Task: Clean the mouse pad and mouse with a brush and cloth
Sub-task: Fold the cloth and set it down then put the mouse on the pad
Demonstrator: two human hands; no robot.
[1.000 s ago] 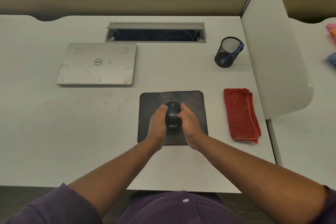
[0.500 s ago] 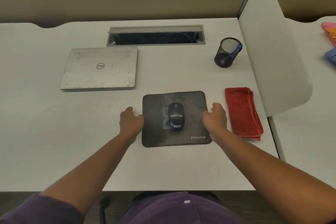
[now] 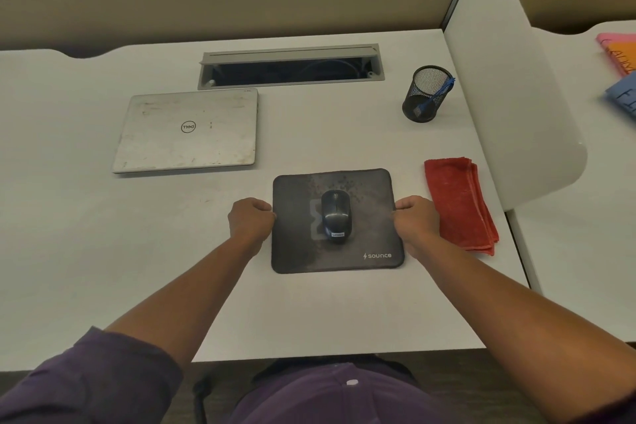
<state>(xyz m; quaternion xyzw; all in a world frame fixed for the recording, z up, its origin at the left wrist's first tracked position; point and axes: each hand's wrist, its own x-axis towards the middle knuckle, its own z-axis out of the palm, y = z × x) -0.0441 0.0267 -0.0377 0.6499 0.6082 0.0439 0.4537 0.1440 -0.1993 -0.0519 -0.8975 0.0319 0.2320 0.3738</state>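
Observation:
A dark, dusty mouse pad lies flat on the white desk, with a black mouse resting on its middle. My left hand pinches the pad's left edge. At the right edge my right hand grips the pad the same way. A folded red cloth lies just right of my right hand. A blue-handled brush stands in a black mesh cup at the back right.
A closed silver laptop lies to the back left. A grey cable tray is open at the desk's rear. A white divider panel bounds the right side, with coloured papers on the desk beyond.
Both hands let go of the mouse, spread apart to the pad's left and right edges, and have closed on those edges. The mouse stays on the pad.

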